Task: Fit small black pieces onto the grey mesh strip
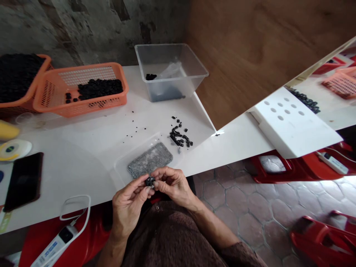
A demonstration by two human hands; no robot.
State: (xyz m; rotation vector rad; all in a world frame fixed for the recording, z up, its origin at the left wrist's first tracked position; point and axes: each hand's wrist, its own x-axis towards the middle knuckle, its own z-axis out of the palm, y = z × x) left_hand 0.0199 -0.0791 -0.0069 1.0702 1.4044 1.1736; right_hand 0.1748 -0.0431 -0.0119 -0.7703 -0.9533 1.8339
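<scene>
Your left hand and right hand meet just off the near edge of the table, over your lap. Both pinch one small black part btwn fingertips: left thumb and forefinger on its left side, right fingertips on its right. Can't tell what the part is exactly, too small.

Just beyond the hands, at the near edge, lies a clear bag of small grey metal pieces, flat on the table. To its right, toward the table's right corner, a loose heap of black parts; a few strays scattered further in, mid-table.

At the far edge, a clear plastic tub w/ a few black bits in it. Left of it an orange basket holding a pile of black parts, and a second orange basket at the far left corner, heaped full.

Along the left edge: a black phone face down or screen dark, can't tell which; a tape roll beyond it.

Below the near edge on your left, a white power strip rests on a red stool. To the right, a white block w/ round holes on the neighbouring surface.
</scene>
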